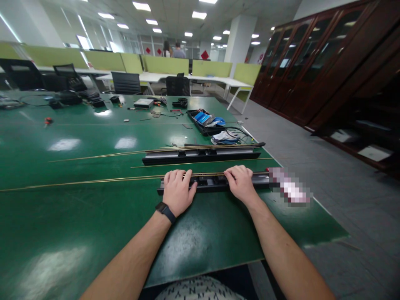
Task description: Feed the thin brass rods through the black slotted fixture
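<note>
A long black rail-like strip [210,182] lies across the green table [78,216] just in front of me. My left hand [177,191], with a black watch on its wrist, rests palm down on the strip's left part, fingers over its top. My right hand [240,182] presses down on the strip further right. Thin brass rods [93,180] run leftward from the strip along the table. A second black strip [200,156] lies parallel behind it, with more brass rods [103,156] beside it.
A black tray [203,120] with blue items and a bundle of cables [226,136] sit behind the strips. Tools and small devices lie at the far table edge. Office chairs [126,82] stand beyond. Dark wooden cabinets [328,58] line the right wall; the table's right edge borders the grey floor.
</note>
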Action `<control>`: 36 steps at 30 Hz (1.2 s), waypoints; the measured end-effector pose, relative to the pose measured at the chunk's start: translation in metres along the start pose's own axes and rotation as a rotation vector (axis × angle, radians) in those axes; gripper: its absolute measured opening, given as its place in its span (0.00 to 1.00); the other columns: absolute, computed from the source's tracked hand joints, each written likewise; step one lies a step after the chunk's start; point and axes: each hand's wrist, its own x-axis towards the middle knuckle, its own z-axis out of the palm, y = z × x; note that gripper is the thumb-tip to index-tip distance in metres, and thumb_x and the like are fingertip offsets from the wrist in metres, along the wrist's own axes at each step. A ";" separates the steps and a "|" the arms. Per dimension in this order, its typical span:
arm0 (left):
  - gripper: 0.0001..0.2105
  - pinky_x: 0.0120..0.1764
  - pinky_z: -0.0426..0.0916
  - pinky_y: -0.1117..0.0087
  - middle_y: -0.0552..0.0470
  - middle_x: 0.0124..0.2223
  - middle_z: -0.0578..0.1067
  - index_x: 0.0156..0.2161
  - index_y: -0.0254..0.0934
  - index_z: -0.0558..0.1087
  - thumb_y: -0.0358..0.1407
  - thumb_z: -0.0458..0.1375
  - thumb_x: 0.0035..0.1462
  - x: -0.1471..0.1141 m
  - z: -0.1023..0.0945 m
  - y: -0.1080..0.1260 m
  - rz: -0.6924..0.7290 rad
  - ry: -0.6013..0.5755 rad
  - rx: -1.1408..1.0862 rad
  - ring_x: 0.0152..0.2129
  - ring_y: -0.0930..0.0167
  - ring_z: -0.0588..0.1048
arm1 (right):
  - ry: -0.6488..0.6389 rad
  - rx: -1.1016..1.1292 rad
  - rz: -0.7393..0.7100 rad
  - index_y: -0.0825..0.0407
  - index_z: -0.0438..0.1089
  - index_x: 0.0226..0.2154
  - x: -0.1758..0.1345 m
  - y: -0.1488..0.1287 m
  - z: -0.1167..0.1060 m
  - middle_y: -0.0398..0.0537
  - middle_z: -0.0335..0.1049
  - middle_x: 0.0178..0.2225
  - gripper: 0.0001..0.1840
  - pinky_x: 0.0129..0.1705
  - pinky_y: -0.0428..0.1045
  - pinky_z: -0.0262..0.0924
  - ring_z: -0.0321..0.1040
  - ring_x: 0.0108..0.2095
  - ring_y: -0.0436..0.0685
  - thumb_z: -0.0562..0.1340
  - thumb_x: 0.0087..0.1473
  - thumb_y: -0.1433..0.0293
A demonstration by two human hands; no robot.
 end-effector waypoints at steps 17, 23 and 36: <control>0.19 0.57 0.58 0.51 0.40 0.51 0.76 0.58 0.40 0.72 0.44 0.54 0.66 0.000 -0.002 0.001 -0.003 -0.006 -0.003 0.51 0.56 0.70 | 0.007 -0.007 0.009 0.47 0.73 0.33 -0.001 0.002 0.001 0.48 0.77 0.36 0.15 0.49 0.57 0.47 0.65 0.43 0.59 0.55 0.67 0.61; 0.19 0.57 0.58 0.51 0.41 0.51 0.76 0.57 0.38 0.72 0.43 0.54 0.66 0.000 -0.002 0.000 -0.002 -0.009 0.002 0.52 0.56 0.70 | 0.002 0.008 0.021 0.48 0.72 0.33 -0.001 0.003 0.001 0.47 0.77 0.36 0.17 0.50 0.57 0.47 0.65 0.43 0.59 0.54 0.68 0.58; 0.19 0.57 0.58 0.51 0.41 0.51 0.76 0.58 0.38 0.72 0.43 0.54 0.66 0.000 -0.001 0.000 -0.001 -0.007 0.003 0.52 0.56 0.70 | 0.004 0.013 0.025 0.48 0.72 0.33 -0.001 0.002 0.000 0.46 0.77 0.36 0.16 0.49 0.56 0.46 0.65 0.42 0.58 0.55 0.67 0.60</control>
